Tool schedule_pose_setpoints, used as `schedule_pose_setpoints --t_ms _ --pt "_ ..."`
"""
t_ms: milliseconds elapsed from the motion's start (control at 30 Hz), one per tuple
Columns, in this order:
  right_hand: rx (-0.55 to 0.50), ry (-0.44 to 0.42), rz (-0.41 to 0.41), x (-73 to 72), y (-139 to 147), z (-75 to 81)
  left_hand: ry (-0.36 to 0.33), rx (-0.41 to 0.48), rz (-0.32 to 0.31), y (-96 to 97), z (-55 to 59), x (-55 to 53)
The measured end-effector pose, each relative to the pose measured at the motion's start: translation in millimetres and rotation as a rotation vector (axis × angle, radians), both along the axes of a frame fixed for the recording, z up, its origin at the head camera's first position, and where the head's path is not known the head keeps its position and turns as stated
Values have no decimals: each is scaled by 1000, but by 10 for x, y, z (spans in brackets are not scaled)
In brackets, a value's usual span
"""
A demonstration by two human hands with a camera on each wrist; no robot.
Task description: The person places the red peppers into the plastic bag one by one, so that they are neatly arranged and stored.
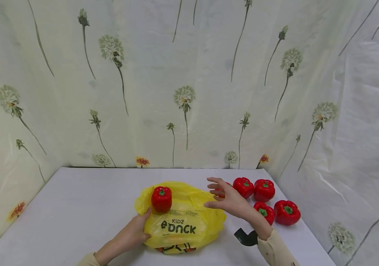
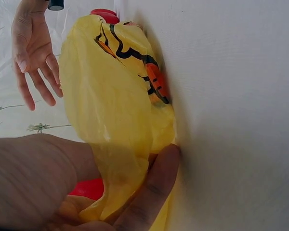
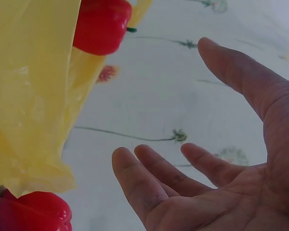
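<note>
A yellow plastic bag [image 1: 206, 218] with dark printing lies on the white table. My left hand [image 1: 135, 228] holds its left edge; in the left wrist view the thumb and fingers pinch the thin film of the bag [image 2: 111, 96]. A red bell pepper [image 1: 161, 199] rests at the bag's far left part, above the left fingertips; I cannot tell whether it lies in or on the bag. My right hand [image 1: 231, 197] hovers over the bag's right side, fingers spread, palm bare in the right wrist view, holding nothing.
Several more red bell peppers [image 1: 287, 212] stand in a group at the table's right side, one partly behind the right hand. A black strap-like piece [image 1: 246, 237] shows by the right wrist. Flower-patterned curtain [image 1: 183, 122] surrounds the table [image 1: 60, 210] at the back and sides.
</note>
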State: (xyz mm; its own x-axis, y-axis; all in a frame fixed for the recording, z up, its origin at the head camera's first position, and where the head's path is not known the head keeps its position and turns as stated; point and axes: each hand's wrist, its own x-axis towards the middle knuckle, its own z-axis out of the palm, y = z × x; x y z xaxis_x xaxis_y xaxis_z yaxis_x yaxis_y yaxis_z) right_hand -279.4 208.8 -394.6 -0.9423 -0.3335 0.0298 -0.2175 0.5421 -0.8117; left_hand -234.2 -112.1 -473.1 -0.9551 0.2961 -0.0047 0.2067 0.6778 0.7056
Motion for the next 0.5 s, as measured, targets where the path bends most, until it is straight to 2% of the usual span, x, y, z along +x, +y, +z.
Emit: schedule_pose_setpoints --t_ms 300,500 --pt "42 2 -101 -67 172 49 -10 -6 8 6 -25 -10" --pt "71 -1 -147 -156 267 -10 -18 -14 14 11 -25 -10"
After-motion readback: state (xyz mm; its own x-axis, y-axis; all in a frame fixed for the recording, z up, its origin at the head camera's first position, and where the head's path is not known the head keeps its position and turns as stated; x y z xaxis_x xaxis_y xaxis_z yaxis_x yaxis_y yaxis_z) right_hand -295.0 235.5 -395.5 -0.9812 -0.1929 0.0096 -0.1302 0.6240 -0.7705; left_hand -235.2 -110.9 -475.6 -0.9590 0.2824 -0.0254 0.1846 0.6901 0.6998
